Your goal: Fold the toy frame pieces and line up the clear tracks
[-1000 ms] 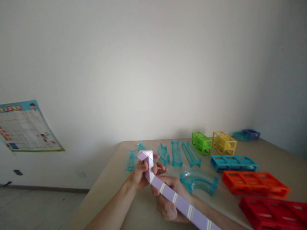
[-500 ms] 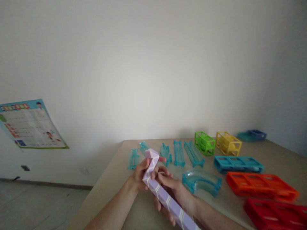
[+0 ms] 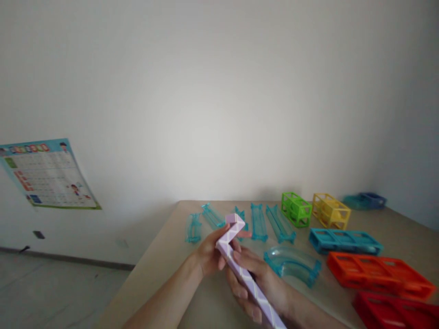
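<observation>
The lilac jointed stick [image 3: 250,285] looks like smooth plastic with a soft sheen. At right, the curved track [image 3: 294,265] seems clear, glossy plastic; the near red frame [image 3: 399,311] and far green frame [image 3: 297,211] look like smooth plastic. The tabletop [image 3: 164,256] and wall [image 3: 219,100] look matt, the left poster [image 3: 48,173] like paper.
</observation>
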Demonstrator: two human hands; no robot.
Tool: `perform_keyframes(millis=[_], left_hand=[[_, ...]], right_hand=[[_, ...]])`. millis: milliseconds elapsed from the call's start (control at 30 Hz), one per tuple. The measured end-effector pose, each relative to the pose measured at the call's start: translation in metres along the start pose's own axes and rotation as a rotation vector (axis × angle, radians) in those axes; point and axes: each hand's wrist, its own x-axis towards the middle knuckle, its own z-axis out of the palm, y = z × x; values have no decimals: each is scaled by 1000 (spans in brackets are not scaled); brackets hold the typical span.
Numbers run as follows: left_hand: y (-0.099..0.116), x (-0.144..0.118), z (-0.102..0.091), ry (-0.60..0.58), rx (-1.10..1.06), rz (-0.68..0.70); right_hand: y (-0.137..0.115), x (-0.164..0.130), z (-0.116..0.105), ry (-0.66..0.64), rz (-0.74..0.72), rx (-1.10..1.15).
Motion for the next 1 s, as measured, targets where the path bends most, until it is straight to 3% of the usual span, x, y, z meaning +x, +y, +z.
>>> perform_keyframes(millis=[67, 200, 300, 367, 467, 533, 700, 833, 900, 1000], left_hand=[[2, 4, -5, 118, 177, 29], [9, 12, -17, 356, 351, 356], [16, 7, -17, 403, 331, 554], [18, 1, -12, 319, 384, 644], [17, -5, -6, 81, 599, 673], [14, -6, -5, 15, 733, 672], [11, -3, -7, 170, 925, 733], [11, 0, -6, 303, 829, 723], [11, 3, -7, 370, 739, 675], [10, 6, -7, 454, 570, 617]], right_hand=[[-4, 0, -1, 4, -32, 33], [-10, 1, -6, 15, -81, 134], [-10, 3, -11, 55, -98, 204], [-10, 4, -14, 78, -100, 225], [-10, 5, -17, 113, -55, 236], [-11, 5, -17, 129, 20, 225], [-8, 6, -12, 181, 112, 149], [-3, 6, -5, 256, 91, -17], [0, 5, -4, 327, -6, -191], [3, 3, -4, 450, -255, -661]])
